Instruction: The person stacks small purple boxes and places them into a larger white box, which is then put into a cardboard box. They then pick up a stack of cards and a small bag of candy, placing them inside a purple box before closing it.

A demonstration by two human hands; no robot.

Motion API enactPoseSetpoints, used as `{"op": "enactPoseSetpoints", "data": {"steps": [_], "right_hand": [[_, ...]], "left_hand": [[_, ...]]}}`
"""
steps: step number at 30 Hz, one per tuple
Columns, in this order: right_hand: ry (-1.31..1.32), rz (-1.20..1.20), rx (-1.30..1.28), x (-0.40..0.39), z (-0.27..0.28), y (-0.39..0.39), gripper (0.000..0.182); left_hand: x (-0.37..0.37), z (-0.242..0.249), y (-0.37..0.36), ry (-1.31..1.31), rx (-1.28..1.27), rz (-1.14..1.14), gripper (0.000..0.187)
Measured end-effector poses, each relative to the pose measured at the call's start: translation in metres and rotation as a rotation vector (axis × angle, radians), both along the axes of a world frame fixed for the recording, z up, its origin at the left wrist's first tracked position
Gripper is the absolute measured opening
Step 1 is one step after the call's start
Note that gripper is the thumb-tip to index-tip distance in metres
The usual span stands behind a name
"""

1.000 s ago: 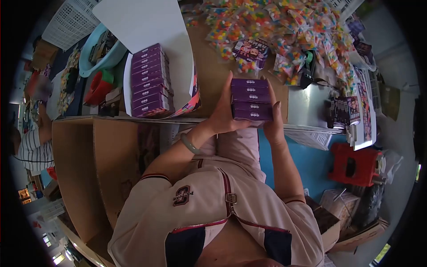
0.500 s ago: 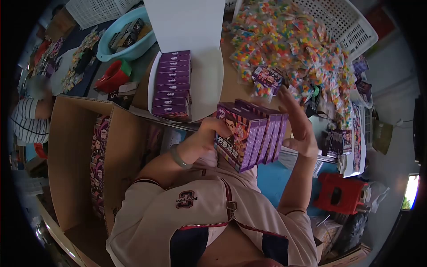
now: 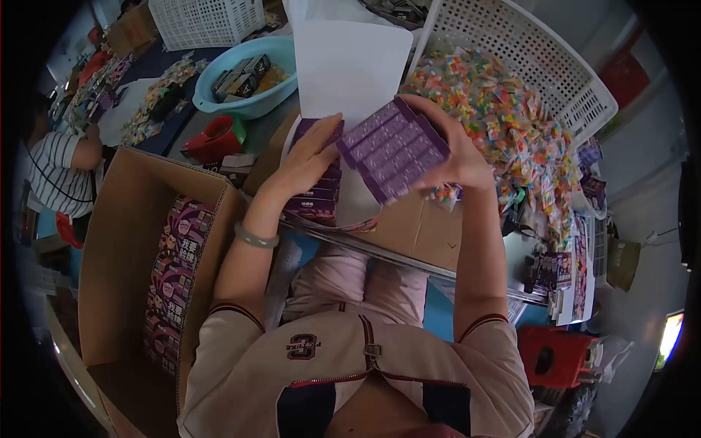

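My right hand grips a stack of small purple boxes from its right side. The stack is tilted, its printed narrow sides turned up, and it hangs over the open part of a white carton with a raised lid. Inside that carton, along its left side, stands a row of purple boxes. My left hand lies over this row with fingers stretched out together and touches or nearly touches the tops. Its fingertips end near the carton's back, and part of the row is hidden under it.
A brown cardboard box at the left holds printed cartons. Behind are a blue basin and a red-green tape dispenser. Bagged candies spill from a white basket. A person in stripes sits far left.
The stack of purple boxes has gone from in front of my body up to the white carton and been turned. My left hand has let go of it and moved onto the row.
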State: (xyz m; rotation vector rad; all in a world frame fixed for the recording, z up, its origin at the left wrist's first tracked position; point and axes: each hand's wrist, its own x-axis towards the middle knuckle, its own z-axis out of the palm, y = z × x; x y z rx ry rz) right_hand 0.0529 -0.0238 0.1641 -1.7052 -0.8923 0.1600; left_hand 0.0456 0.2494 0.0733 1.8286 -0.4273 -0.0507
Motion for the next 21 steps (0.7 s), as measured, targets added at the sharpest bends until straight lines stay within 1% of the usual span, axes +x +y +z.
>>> {"op": "enactPoseSetpoints", "data": {"steps": [1,2,3,4,6,7,8,10,11,13,14,15,16,17,19,20,21], "right_hand": [[-0.004,0.001,0.001,0.015,-0.01,0.007,0.109],[-0.003,-0.072,-0.078,0.032,-0.023,0.015,0.107],[0.001,-0.145,-0.159,0.042,-0.032,0.022,0.105],[-0.002,-0.143,-0.162,0.046,-0.035,0.028,0.105],[-0.37,-0.248,-0.699,0.053,-0.037,0.039,0.099],[-0.341,-0.242,-0.814,0.045,-0.027,0.051,0.095],[-0.339,-0.235,-0.816,0.044,-0.025,0.062,0.095],[-0.392,-0.215,-1.166,0.043,-0.025,0.081,0.098],[-0.391,-0.215,-1.163,0.045,-0.035,0.086,0.098],[-0.512,-0.328,-1.255,0.054,-0.074,0.093,0.103],[-0.502,-0.327,-1.254,0.055,-0.099,0.098,0.103],[-0.614,-0.448,-1.27,0.053,-0.124,0.105,0.104],[-0.732,-0.575,-1.283,0.048,-0.128,0.107,0.105],[-0.72,-0.588,-1.287,0.048,-0.126,0.101,0.105],[-0.577,-0.396,-1.273,0.038,-0.098,0.092,0.111],[-0.568,-0.415,-1.272,0.039,-0.103,0.089,0.111],[-0.604,-0.452,-1.221,0.04,-0.113,0.087,0.112]], "left_hand": [[0.013,-0.013,0.006,-0.251,0.445,0.147,0.06],[0.019,-0.023,0.006,-0.256,0.444,0.148,0.06],[0.024,-0.031,0.004,-0.293,0.727,0.185,0.06],[0.026,-0.031,0.002,-0.328,1.01,0.223,0.06],[0.021,-0.031,0.001,-0.319,1.03,0.211,0.06],[0.017,-0.03,-0.001,-0.303,1.05,0.194,0.06],[0.015,-0.029,0.0,-0.296,1.048,0.196,0.06],[0.013,-0.026,0.002,-0.268,1.019,0.166,0.061],[0.013,-0.027,0.002,-0.268,1.022,0.165,0.061],[0.013,-0.03,0.001,-0.32,0.992,0.181,0.059],[0.011,-0.032,0.0,-0.316,0.994,0.173,0.059],[0.008,-0.032,-0.003,-0.357,1.016,0.17,0.058],[0.007,-0.03,-0.005,-0.407,1.035,0.171,0.058],[0.006,-0.026,-0.008,-0.414,1.035,0.156,0.058],[0.004,-0.018,-0.008,-0.524,1.146,0.14,0.057],[0.006,-0.018,-0.008,-0.539,1.148,0.126,0.057],[0.008,-0.019,-0.007,-0.463,1.123,0.126,0.056]]}}
